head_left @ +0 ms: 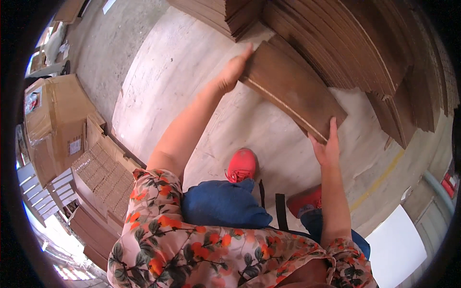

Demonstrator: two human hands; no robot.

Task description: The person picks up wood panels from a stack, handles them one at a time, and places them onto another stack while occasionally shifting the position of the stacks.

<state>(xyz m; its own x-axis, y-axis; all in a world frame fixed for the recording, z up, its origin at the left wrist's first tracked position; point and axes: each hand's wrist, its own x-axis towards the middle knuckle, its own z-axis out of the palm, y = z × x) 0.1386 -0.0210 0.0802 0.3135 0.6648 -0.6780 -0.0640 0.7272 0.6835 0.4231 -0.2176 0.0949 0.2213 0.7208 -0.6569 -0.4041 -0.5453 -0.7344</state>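
Between my two hands is a stack of flat brown cardboard sheets (293, 86), tilted, its long near edge showing. My left hand (234, 69) presses against its left end, with the fingers pointing up along that end. My right hand (326, 146) grips the lower right corner, thumb on the top face and the other fingers hidden beneath. Just beyond the held stack rise tall piles of folded cardboard (336, 43), close to its far edge.
Another cardboard pile (206, 12) stands at the far side. Left are a taped carton (62, 125) and stacked cardboard (108, 177). A white sheet (398, 247) lies at the lower right, near a grey pipe (438, 192). My red shoes (242, 165) stand on a pale floor sheet (163, 62).
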